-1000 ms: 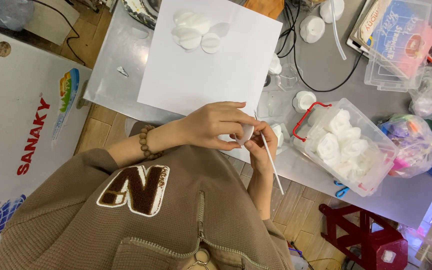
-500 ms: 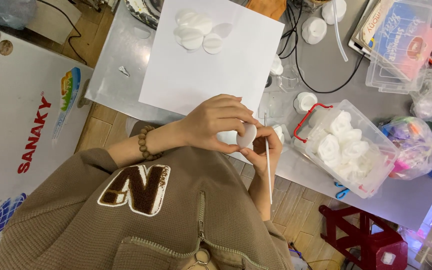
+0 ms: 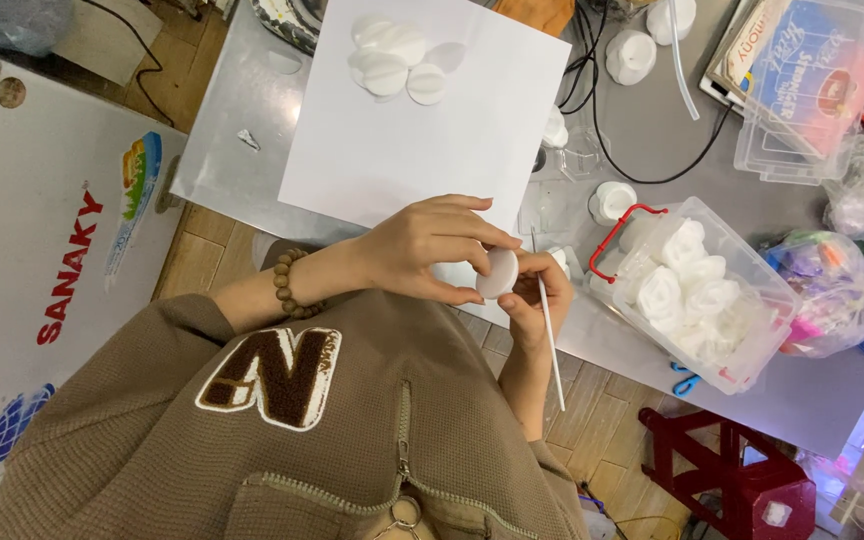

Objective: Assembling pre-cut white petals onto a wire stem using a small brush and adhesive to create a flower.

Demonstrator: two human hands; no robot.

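My left hand [image 3: 422,250], with a brown bead bracelet on its wrist, pinches a small round white piece [image 3: 498,273] between thumb and fingers. Just right of it and partly hidden behind it, my right hand [image 3: 537,300] touches the same piece and holds a thin white stick [image 3: 550,335] that points down toward my body. Both hands hover over the near edge of a white paper sheet [image 3: 432,140] on the grey table [image 3: 652,140]. Several white petal-like pieces [image 3: 392,55] lie at the sheet's far end.
A clear plastic box [image 3: 742,320] with red handles, holding white flower shapes, stands to the right. Beyond it are plastic bags [image 3: 822,290], clear cases [image 3: 802,80], black cables [image 3: 602,120] and small white pieces. A white chest appliance [image 3: 42,230] is left, a red stool [image 3: 732,470] lower right.
The white piece has turned in my fingers so its round face shows. The stick in my right hand has swung from slanted to nearly straight. My left fingers have spread a little.
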